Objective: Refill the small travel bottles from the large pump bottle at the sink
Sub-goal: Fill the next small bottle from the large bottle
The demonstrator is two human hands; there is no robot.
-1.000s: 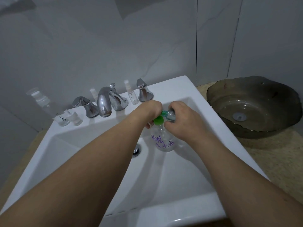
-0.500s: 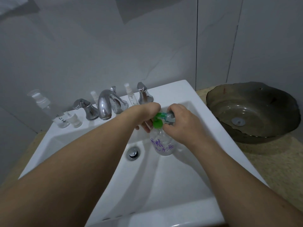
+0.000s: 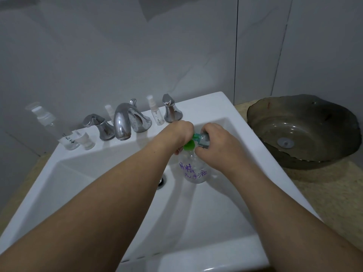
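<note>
The scene was dim and bluish-grey, lit softly from above with no hard source in view. Small highlights glinted on the chrome tap point(image 3: 122, 122) and along the front rim of the sink point(image 3: 206, 258). Soft shadows lay under both forearms across the basin, and a darker angular shadow fell on the wall point(image 3: 149, 8) at the top. Wide-angle distortion bowed the sink's edges and stretched the forearms at the lower corners. The clear bottle point(image 3: 49, 122) at far left looked hazy and slightly smeared. Fine detail was soft throughout, with faint noise.
</note>
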